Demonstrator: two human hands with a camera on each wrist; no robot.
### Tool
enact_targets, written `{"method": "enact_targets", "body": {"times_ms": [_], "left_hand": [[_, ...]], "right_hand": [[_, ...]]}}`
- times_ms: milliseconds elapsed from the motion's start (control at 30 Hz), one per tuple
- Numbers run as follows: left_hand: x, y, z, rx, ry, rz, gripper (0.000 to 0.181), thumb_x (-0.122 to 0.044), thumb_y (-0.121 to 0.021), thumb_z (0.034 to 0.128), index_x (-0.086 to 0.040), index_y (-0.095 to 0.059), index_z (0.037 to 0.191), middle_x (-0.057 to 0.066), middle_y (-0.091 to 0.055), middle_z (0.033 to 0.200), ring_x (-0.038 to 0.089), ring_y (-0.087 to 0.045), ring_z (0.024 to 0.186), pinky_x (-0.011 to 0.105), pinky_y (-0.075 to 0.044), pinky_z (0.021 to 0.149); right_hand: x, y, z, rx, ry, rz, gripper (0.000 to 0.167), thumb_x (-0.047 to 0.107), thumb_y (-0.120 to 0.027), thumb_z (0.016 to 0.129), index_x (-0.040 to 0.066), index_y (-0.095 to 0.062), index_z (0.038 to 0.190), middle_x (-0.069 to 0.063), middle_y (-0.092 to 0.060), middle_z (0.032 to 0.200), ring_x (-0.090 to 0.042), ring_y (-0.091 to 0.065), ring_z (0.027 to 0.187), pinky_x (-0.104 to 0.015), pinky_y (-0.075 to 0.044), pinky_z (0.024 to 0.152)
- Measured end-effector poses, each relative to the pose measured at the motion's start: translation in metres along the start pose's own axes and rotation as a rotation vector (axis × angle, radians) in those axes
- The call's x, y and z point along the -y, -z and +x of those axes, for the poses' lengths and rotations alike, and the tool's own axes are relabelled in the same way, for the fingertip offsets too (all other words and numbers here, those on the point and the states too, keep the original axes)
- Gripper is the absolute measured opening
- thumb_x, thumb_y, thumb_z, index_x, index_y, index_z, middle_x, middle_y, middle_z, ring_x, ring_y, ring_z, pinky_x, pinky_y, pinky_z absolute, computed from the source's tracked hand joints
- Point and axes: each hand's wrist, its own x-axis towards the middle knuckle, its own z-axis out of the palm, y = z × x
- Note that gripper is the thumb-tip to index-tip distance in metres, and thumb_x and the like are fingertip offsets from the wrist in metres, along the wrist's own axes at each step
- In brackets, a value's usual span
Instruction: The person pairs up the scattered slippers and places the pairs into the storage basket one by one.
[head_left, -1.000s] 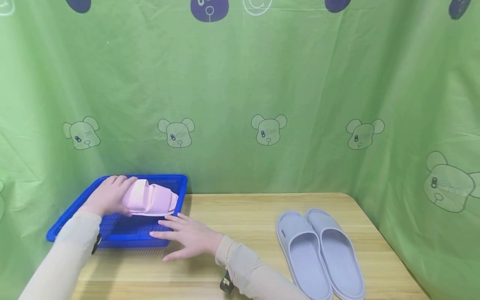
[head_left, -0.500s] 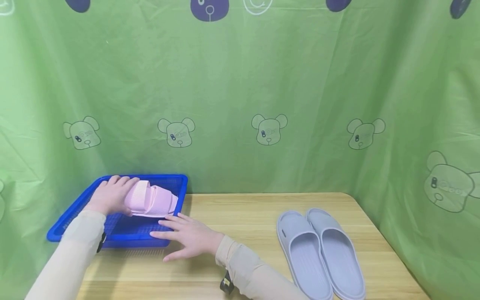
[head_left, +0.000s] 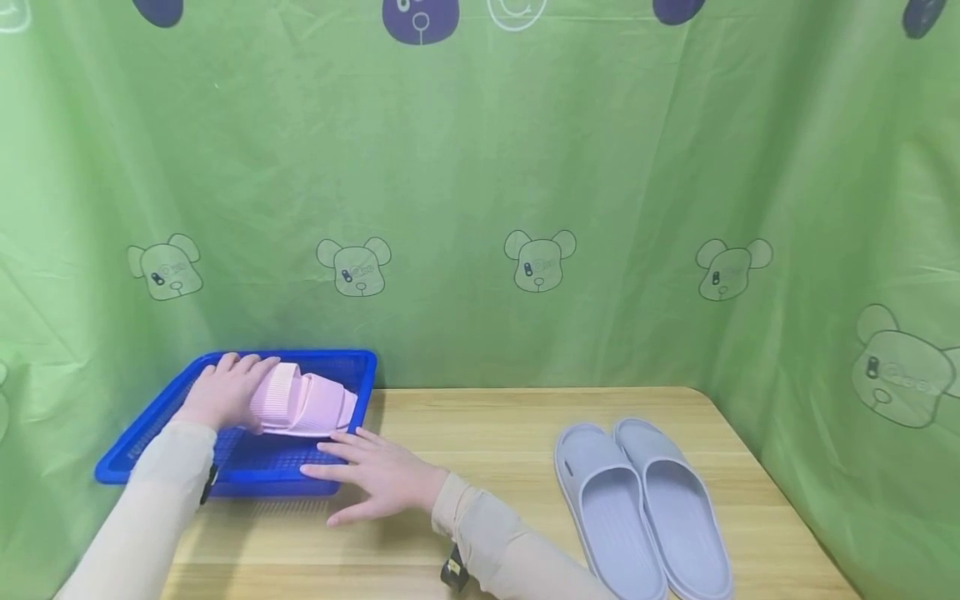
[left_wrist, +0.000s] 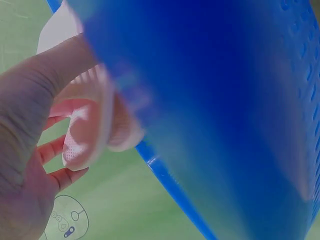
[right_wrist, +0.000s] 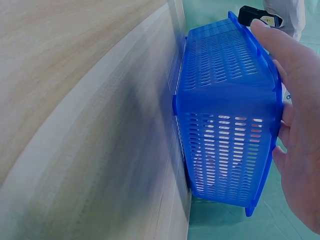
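In the head view, pink ribbed slippers (head_left: 321, 405) lie at the right part of a blue basket (head_left: 270, 477). My left hand (head_left: 221, 393) grips their left end, thumb on the near side and fingers over the back. The left wrist view shows thumb and fingers around the pink slippers (left_wrist: 82, 135), partly hidden by the basket wall. My right hand (head_left: 378, 475) is spread with straight fingers at the basket's near right corner. In the right wrist view that hand (right_wrist: 305, 120) is beside the rim of the basket (right_wrist: 230, 100); whether it touches is hard to tell.
A pair of grey slippers (head_left: 633, 508) lies side by side on the right of the wooden table (head_left: 480, 417). A green curtain (head_left: 450, 167) with bear drawings hangs behind and at both sides. Each wrist carries a black device.
My left hand and forearm have shifted slightly to the right, and the pink slippers have moved a little with the hand. The right hand has stayed in place.
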Motion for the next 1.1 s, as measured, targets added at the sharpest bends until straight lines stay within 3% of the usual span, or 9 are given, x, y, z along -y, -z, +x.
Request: {"method": "enact_targets", "body": {"times_ms": [267,633,867,1100], "left_hand": [[0.001,0.000,0.001,-0.018,-0.010,-0.062,0.101,-0.044,-0.087,0.0575,-0.008,-0.045,0.142,0.024,-0.053,0.134,0.051,-0.042,0.122,0.070,-0.044,0.093],[0.004,0.007,0.007,0.020,0.077,-0.256,0.093,-0.050,-0.076,0.0755,-0.004,-0.036,0.146,0.033,-0.040,0.141,0.058,-0.033,0.127,0.075,-0.034,0.099],[0.005,0.013,0.014,-0.033,0.081,-0.339,0.083,-0.050,-0.065,0.0866,0.006,-0.038,0.142,0.039,-0.044,0.137,0.058,-0.037,0.125,0.071,-0.026,0.107],[0.007,0.016,0.019,-0.024,0.177,-0.463,0.081,-0.052,-0.058,0.0913,0.005,-0.036,0.145,0.038,-0.040,0.140,0.058,-0.038,0.126,0.074,-0.026,0.106]], "right_hand": [[0.001,0.000,0.000,0.003,0.000,-0.011,0.077,0.072,-0.042,0.090,0.041,-0.013,0.155,0.002,-0.022,0.163,-0.022,-0.017,0.152,-0.042,-0.015,0.125],[0.001,0.001,-0.001,-0.008,-0.003,-0.003,0.077,0.071,-0.044,0.089,0.041,-0.016,0.154,0.002,-0.025,0.162,-0.023,-0.018,0.152,-0.042,-0.015,0.125],[0.001,0.000,-0.002,-0.010,-0.004,-0.002,0.077,0.071,-0.045,0.089,0.041,-0.016,0.154,0.002,-0.025,0.162,-0.022,-0.016,0.152,-0.041,-0.014,0.126],[0.000,-0.002,0.000,-0.021,0.000,0.004,0.077,0.071,-0.044,0.089,0.041,-0.015,0.154,0.001,-0.027,0.162,-0.021,-0.014,0.153,-0.043,-0.014,0.125]]}}
